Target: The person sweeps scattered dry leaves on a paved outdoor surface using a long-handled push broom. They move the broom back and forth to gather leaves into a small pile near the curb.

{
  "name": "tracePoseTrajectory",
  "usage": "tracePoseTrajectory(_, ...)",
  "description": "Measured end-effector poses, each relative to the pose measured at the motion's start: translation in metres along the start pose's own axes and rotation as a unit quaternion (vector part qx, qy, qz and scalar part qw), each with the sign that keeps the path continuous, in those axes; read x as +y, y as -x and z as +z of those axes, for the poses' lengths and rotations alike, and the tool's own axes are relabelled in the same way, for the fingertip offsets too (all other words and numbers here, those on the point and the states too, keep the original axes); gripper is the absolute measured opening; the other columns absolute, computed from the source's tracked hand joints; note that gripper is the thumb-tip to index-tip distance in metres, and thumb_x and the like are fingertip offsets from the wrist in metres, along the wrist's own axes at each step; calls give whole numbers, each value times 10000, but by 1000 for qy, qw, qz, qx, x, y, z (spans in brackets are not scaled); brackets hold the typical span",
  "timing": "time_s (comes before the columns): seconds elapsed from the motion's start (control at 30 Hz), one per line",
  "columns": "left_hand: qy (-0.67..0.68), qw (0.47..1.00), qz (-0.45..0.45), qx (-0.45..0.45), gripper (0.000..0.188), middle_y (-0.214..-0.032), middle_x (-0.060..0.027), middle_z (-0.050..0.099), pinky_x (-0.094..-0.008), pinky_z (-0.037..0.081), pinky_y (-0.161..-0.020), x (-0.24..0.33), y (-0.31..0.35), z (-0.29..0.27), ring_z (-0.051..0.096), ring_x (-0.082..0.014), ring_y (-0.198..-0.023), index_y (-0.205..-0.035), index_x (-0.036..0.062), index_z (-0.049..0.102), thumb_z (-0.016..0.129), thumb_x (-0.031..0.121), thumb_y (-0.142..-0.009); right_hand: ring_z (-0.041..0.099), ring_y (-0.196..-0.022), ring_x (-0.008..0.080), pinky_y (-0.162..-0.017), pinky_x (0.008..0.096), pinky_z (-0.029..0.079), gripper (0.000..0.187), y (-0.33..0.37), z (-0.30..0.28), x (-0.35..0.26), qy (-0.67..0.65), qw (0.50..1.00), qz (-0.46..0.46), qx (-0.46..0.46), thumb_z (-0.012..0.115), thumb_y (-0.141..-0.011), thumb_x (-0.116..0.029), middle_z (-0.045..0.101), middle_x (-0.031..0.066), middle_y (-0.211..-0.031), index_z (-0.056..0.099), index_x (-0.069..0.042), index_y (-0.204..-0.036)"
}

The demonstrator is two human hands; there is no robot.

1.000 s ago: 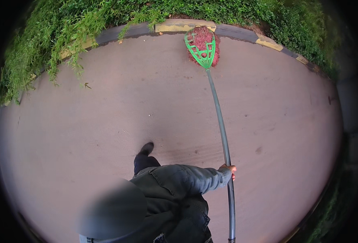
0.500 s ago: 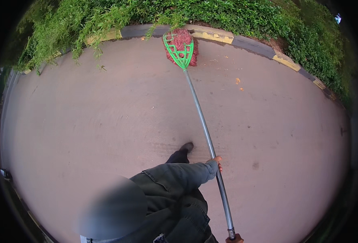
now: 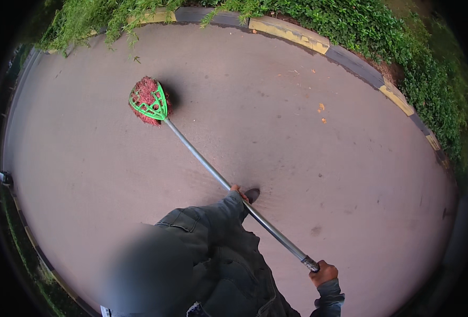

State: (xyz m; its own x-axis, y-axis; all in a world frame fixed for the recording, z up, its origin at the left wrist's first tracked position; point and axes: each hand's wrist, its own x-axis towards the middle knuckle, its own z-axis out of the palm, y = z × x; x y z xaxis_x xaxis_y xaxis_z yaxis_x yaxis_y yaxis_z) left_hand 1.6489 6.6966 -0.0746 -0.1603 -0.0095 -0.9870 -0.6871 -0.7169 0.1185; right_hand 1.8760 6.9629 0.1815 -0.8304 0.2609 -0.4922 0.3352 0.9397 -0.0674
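Note:
I hold a long-handled broom with a grey metal pole and a fan-shaped green plastic frame backed by reddish bristles. Its head is out to the far left over the pavement, with a dark shadow at its right side. Partway along the pole, my left hand is wrapped round the metal. My right hand grips the near end, next to a dark worn band. From left hand to right, the pole slants down across the front of my body.
Grey-pink pavement spreads around me. A black-and-yellow kerb curves along the far side, with green shrubs behind it. Several yellow leaves lie right of centre. My dark shoe shows beside the pole.
The broom head has swung from the far kerb leftward and nearer. My left hand has shifted left and slightly farther away; my right hand has come farther into view at the lower right.

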Motion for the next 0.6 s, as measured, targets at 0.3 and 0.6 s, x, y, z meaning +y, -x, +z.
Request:
tracePoseTrajectory(0.3,125,992,23,16,240,-404,-30,338,-299,331,-352,-6,-8,58,335,-169,-347,-535,108,321,458,199,-709,540,-485,270,-458,367,435,180,-111,-129,40,22,992,-128,-6,623,-565,-155,540,99,-560,503,-58,-657)
tracePoseTrajectory(0.6,88,992,-48,-80,287,-392,-31,312,-315,329,-332,-170,0,183,307,-165,-326,-481,124,279,405,210,-724,522,-469,267,-450,370,420,128,-68,-165,199,45,997,-8,59,594,-557,-115,519,98,-532,494,-61,-617)
